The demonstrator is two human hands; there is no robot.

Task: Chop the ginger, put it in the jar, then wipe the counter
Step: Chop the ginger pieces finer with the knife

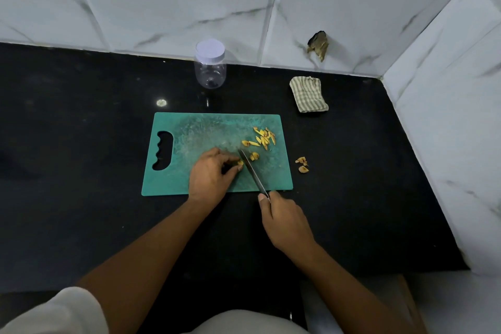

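- Ginger piece (240,162), small and yellow, lies near the middle of the green cutting board (195,130), pinched under the fingertips of the left hand (210,173).
- Right hand (284,218) grips the handle of the knife (252,171) just off the board's near edge; the blade angles across to the piece, its tip right beside the left fingertips.
- Cut strips (263,138) lie heaped toward the board's far right; a few scraps (302,164) sit on the black counter (81,116) beside it.
- The jar (210,65), clear and lidded, stands behind the board by the wall; a striped cloth (308,94) lies to its right.
- Judged by its look, the stub is light, firm and probably moist, likely to slip or roll; best held from above with fingertips tucked back from the blade.
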